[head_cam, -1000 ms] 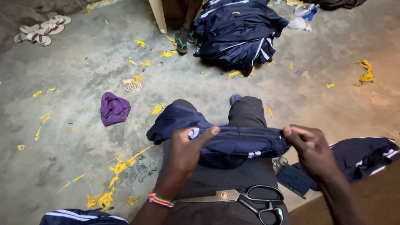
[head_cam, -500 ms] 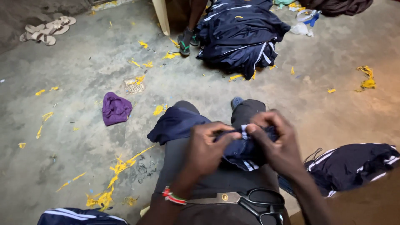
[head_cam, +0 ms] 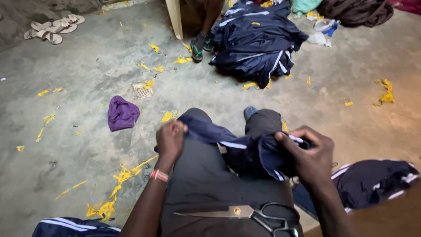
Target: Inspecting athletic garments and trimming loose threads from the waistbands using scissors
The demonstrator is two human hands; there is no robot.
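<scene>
Single head view, steeply down, close over lap (head_cam: 210, 184).

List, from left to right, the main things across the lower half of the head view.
Purple cloth → left hand → navy garment with white stripes → right hand → dark garment on the floor.

No packages, labels, signs or screens show here.

One pair of scissors (head_cam: 245, 213), one purple cloth (head_cam: 122, 113), two sandals (head_cam: 52, 27), one big pile of navy garments (head_cam: 258, 41).
</scene>
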